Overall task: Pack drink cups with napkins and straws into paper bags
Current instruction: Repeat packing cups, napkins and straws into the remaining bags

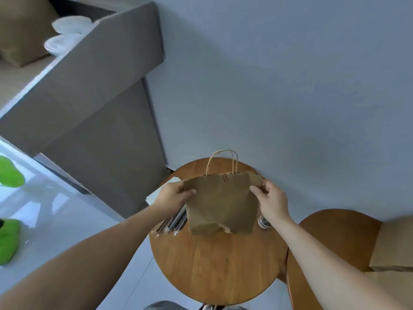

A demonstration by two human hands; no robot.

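A brown paper bag (221, 202) with twisted paper handles hangs flat above a small round wooden table (214, 265). My left hand (173, 195) pinches its upper left edge and my right hand (269, 198) pinches its upper right edge. Wrapped straws (173, 222) lie on the table under the bag's left side. A clear cup lid (263, 222) peeks out beside my right wrist. White napkins (156, 193) show behind my left hand. The bag hides the rest of the table's far half.
A second round wooden table (330, 238) stands at the right with more brown paper bags (393, 247) on it. A grey counter (89, 97) rises at the left, with white lids (67, 32) on top. Green objects (9, 240) lie on the floor at far left.
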